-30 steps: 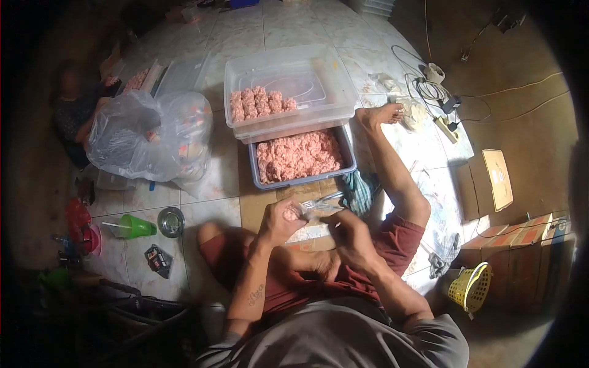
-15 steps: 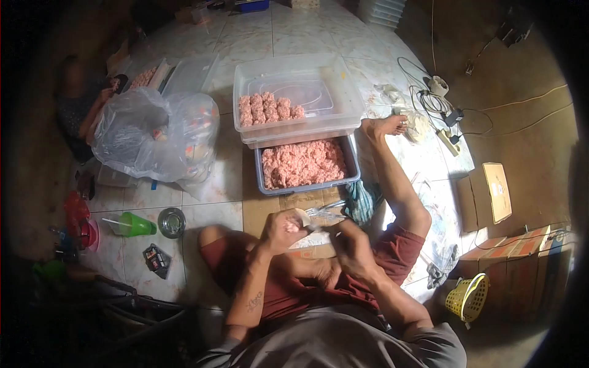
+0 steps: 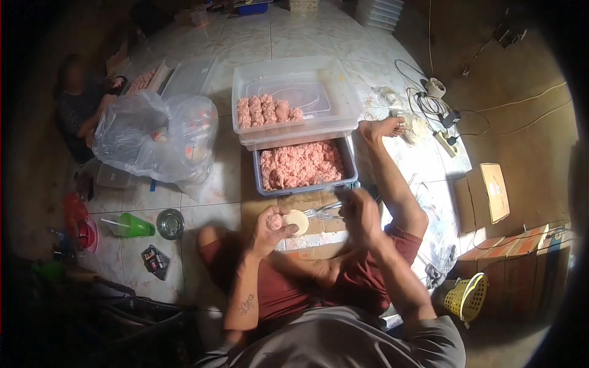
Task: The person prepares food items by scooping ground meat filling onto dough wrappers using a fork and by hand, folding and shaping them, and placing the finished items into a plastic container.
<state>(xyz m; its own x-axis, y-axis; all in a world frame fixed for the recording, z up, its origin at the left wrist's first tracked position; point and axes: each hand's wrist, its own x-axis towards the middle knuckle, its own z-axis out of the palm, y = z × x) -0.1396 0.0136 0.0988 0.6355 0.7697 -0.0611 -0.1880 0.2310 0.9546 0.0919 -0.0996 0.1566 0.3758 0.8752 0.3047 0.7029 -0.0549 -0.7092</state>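
My left hand (image 3: 265, 233) is closed round a lump of minced meat (image 3: 274, 221) and a thin pale round disc (image 3: 297, 222), with its thumb over the disc's edge. My right hand (image 3: 363, 216) grips a slim utensil whose end (image 3: 325, 184) is blurred; its kind cannot be made out. That end is over the near edge of a grey-blue tub (image 3: 300, 191) heaped with pink minced meat (image 3: 302, 164). On cardboard (image 3: 257, 205) between my hands lie metal forks (image 3: 322, 214), partly hidden by the right hand.
Behind the tub, a clear plastic box (image 3: 337, 92) holds rows of shaped meat pieces (image 3: 261, 110). To the left are a large plastic bag (image 3: 135, 135), a green cup (image 3: 136, 225) and a glass ashtray (image 3: 170, 224). Another person (image 3: 83, 107) sits far left. Cables (image 3: 423, 98) and a yellow basket (image 3: 465, 299) are rightward.
My right hand has moved up and forward from beside the left hand, bringing the utensil to the meat tub. My left hand has turned, showing the pale disc flat.
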